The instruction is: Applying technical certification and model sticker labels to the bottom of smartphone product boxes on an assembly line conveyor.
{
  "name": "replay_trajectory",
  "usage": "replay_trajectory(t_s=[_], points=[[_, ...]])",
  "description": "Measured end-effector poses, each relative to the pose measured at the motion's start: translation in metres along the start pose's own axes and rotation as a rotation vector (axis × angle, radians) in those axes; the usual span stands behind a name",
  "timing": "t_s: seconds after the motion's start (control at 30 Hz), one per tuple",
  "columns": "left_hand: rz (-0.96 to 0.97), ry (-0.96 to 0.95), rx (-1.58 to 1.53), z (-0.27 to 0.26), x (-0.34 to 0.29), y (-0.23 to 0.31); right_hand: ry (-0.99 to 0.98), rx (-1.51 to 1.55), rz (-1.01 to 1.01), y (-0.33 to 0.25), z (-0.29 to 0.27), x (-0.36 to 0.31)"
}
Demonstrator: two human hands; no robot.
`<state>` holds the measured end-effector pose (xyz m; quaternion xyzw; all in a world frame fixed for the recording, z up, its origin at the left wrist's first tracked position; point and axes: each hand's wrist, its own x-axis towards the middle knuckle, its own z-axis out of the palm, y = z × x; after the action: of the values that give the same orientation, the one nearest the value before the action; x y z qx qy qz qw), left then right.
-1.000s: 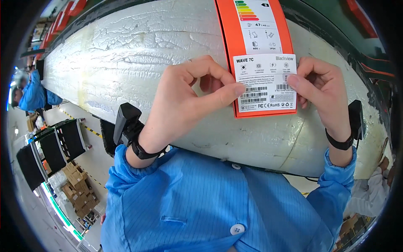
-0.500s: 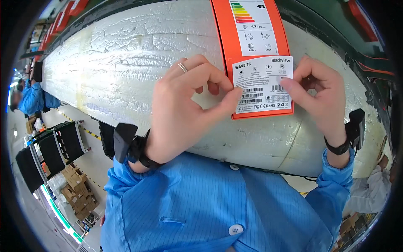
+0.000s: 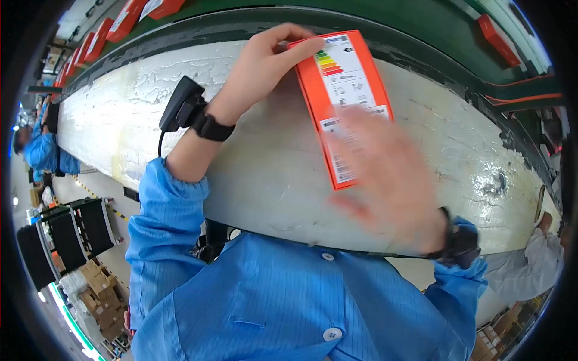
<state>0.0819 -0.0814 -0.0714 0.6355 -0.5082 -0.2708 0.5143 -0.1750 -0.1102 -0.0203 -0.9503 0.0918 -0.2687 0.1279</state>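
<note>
An orange-red carton point(image 3: 312, 111) lies tilted on the padded bench in front of me. Its far half carries a white label with a coloured energy scale point(image 3: 349, 87); a second white label point(image 3: 343, 171) with small print and barcodes covers the near half. My left hand point(image 3: 271, 57) grips the carton's far left corner, thumb along the edge and fingers partly hidden behind it. Over the near label sweeps my right hand point(image 3: 385, 171), smeared by motion, hiding much of that label. Whether its fingers touch the label I cannot tell.
Wrinkled film-covered padding point(image 3: 259, 186) covers the bench. Along the green conveyor beyond lie several orange cartons point(image 3: 125, 21), with another carton point(image 3: 498, 40) at the far right. A person in blue point(image 3: 45, 144) stands far left; a grey sleeve point(image 3: 524, 271) shows at right.
My left hand has moved from the near label to the carton's far corner. The carton has come nearer and tilted. My right hand has moved left and down across the near label.
</note>
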Motion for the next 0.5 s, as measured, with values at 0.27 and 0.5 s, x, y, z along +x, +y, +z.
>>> replay_trajectory(t_s=[0.27, 0.5], points=[[-0.101, -0.106, 0.23, 0.006, -0.077, 0.045, -0.34, -0.418, 0.431, 0.071, -0.054, -0.047], [-0.123, -0.075, -0.044, -0.038, -0.051, 0.026, -0.581, 0.104, 0.142, 0.056, -0.034, 0.021]])
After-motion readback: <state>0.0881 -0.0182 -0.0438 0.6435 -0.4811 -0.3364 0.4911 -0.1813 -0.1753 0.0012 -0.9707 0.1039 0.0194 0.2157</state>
